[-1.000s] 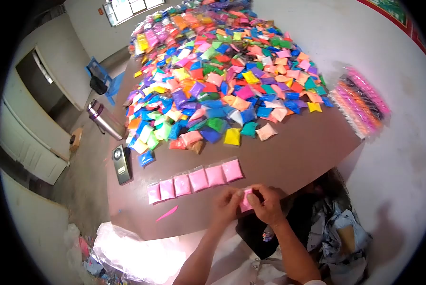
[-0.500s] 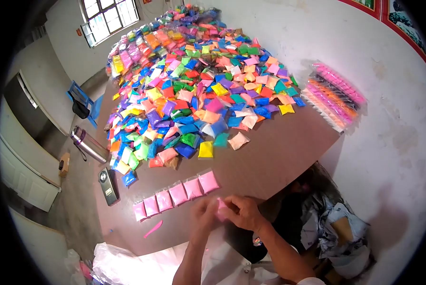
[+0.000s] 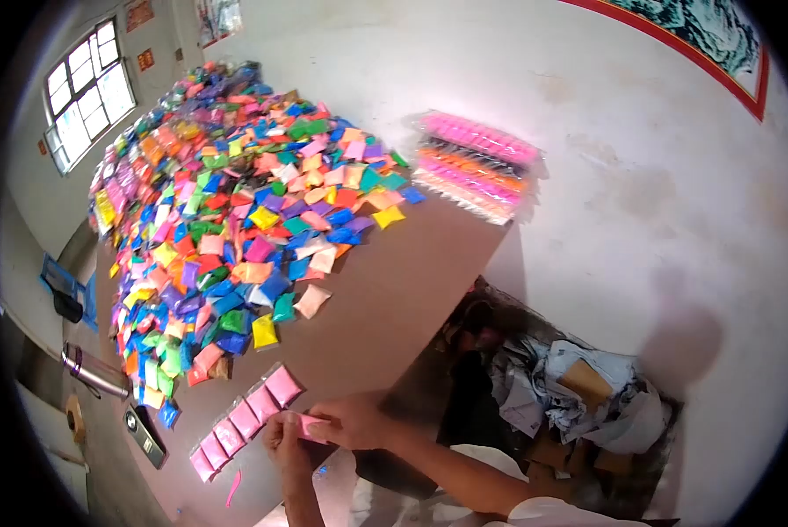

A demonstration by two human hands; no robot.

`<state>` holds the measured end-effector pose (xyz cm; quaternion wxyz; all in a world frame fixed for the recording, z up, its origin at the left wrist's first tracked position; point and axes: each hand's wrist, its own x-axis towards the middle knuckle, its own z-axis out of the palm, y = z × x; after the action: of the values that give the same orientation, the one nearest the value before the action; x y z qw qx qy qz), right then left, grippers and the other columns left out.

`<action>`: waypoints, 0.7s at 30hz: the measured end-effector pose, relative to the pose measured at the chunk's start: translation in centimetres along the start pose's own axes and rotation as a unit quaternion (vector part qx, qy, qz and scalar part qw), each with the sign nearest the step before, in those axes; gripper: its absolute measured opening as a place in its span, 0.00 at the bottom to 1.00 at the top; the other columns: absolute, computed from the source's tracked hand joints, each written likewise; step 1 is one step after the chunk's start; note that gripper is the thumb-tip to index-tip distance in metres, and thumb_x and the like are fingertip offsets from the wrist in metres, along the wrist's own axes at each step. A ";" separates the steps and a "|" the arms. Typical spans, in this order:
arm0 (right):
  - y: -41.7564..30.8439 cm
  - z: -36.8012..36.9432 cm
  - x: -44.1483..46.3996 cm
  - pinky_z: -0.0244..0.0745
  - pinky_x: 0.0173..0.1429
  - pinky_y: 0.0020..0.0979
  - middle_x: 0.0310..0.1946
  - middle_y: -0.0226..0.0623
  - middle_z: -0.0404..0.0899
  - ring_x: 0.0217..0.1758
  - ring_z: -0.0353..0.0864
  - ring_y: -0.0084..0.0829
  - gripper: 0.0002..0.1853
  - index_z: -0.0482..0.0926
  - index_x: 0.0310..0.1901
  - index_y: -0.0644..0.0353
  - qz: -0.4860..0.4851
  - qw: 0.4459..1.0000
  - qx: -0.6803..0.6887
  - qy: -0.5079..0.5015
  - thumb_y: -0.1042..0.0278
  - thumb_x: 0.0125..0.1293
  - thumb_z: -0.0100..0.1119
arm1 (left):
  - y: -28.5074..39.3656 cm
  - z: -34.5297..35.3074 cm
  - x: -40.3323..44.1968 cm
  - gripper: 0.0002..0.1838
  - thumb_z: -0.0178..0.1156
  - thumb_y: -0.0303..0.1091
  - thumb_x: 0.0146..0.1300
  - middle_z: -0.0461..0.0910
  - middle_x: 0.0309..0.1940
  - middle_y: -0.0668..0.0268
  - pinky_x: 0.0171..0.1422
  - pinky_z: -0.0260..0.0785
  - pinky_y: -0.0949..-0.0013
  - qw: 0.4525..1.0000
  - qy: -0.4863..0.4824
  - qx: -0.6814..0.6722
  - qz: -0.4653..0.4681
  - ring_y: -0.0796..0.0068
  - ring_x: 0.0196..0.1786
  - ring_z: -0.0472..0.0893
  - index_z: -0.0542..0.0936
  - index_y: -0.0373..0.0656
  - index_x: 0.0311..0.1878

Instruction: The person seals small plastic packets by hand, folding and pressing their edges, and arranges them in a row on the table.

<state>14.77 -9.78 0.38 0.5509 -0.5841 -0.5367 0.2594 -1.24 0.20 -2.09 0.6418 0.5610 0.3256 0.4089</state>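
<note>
Got a brown table (image 3: pixel 385 290) here, pretty much buried at the far left under a huge heap of colorful packets (image 3: pixel 227 220): blue, green, yellow, orange, purple, peach, the works. Plain off-white wall (image 3: pixel 605 228) along the right side, with a red-bordered landscape picture (image 3: pixel 710 35) up top. Barred window (image 3: pixel 91 92) at the far left, blue chair (image 3: pixel 86 294) below on the grey floor, and a steel thermos (image 3: pixel 95 372) leaning in view at the table's left side. Over at the far right corner, right by the wall, a stack of clear-wrapped strips (image 3: pixel 473 162) in pink, orange and dark colors. Past the right edge and lower down, a messy pile of crumpled grey-white plastic (image 3: pixel 627 400) with a piece of brown cardboard (image 3: pixel 585 383) in it.

Now the close-up stuff. Small pink packet (image 3: pixel 313 428) between the two hands, near the table's front edge. Left hand (image 3: pixel 287 436) pinching one end, right hand (image 3: pixel 350 423) reaching in from the right and clamped on the other. Pretty close together, both on the same packet. Just beside the left hand, a slanted row of pink packets (image 3: pixel 245 419), laid flat side by side. Thin pink strip (image 3: pixel 233 488) lying near the row's lower end, and a dark phone-like device (image 3: pixel 144 436) farther left, close to the heap. Can't tell from here whether sealed or open, what with fingers covering part of the held packet.
</note>
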 end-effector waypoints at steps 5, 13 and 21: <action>0.7 0.2 0.1 0.75 0.43 0.37 0.32 0.42 0.84 0.35 0.82 0.36 0.17 0.84 0.45 0.62 0.019 1.000 -0.019 -0.007 0.54 0.75 0.60 | 0.4 0.6 0.3 0.11 0.62 0.37 0.76 0.78 0.32 0.75 0.43 0.66 0.75 0.997 -0.008 -0.078 -0.023 0.86 0.35 0.73 0.79 0.43 0.37; 1.0 0.1 0.1 0.73 0.41 0.34 0.30 0.41 0.81 0.32 0.78 0.29 0.16 0.84 0.44 0.61 0.032 0.999 0.041 0.005 0.54 0.75 0.62 | 0.8 0.9 0.1 0.13 0.63 0.38 0.76 0.76 0.27 0.75 0.36 0.60 0.75 0.999 -0.006 -0.032 -0.009 0.85 0.32 0.70 0.80 0.41 0.34; 1.7 0.9 0.3 0.78 0.44 0.36 0.35 0.44 0.85 0.36 0.83 0.34 0.16 0.86 0.46 0.60 -0.006 0.996 0.063 0.067 0.54 0.71 0.68 | 1.5 1.8 0.0 0.12 0.63 0.38 0.75 0.77 0.29 0.75 0.38 0.66 0.76 0.994 0.039 0.090 -0.047 0.84 0.33 0.73 0.82 0.42 0.35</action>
<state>14.64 -8.86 -1.30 0.6227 -0.5611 -0.4846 0.2502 0.11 -0.59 -0.35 0.5935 0.5845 0.4121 0.3692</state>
